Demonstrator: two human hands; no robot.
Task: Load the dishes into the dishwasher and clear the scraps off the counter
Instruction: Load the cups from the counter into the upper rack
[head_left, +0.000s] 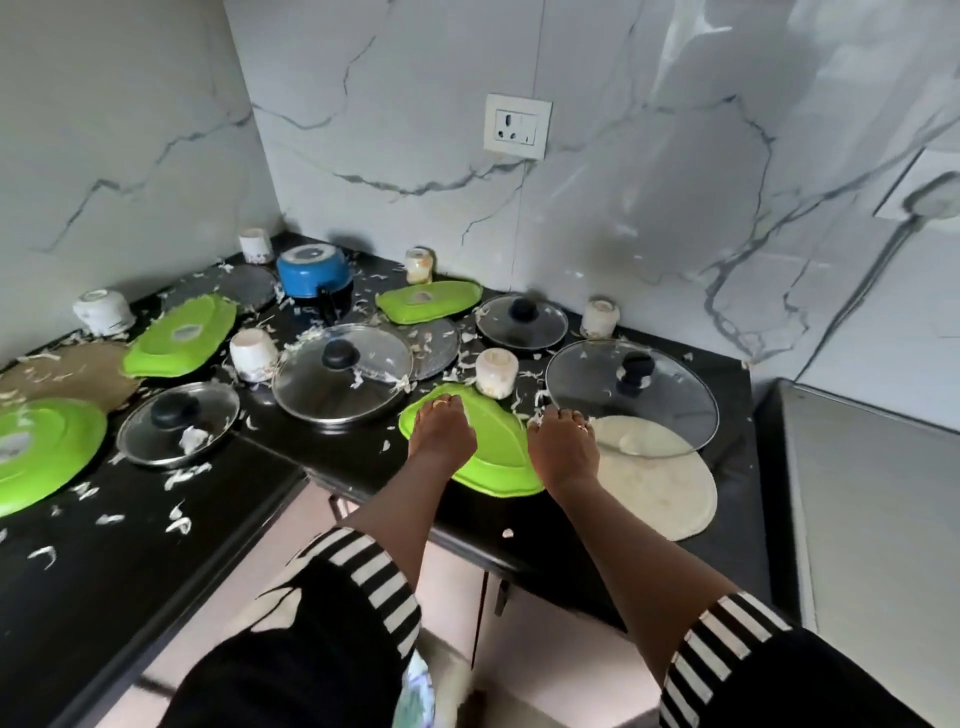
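Note:
A green oval plate (491, 441) lies upside down near the counter's front edge. My left hand (441, 431) grips its left rim and my right hand (563, 447) grips its right rim, fingers curled over the far edge. An upturned white cup (496, 371) stands just behind the plate. White vegetable scraps (179, 525) are strewn over the black counter (104, 571). Three more green plates (182, 335) (428, 301) (47, 447) lie face down farther left and back.
Several glass lids (343, 376) (631, 382) (176, 421) (522, 319) rest on the counter. A round white board (654, 483) sits to the right of my hands. A blue pot (314, 270) and more upturned cups (254, 353) (104, 312) stand behind. Marble walls close the corner.

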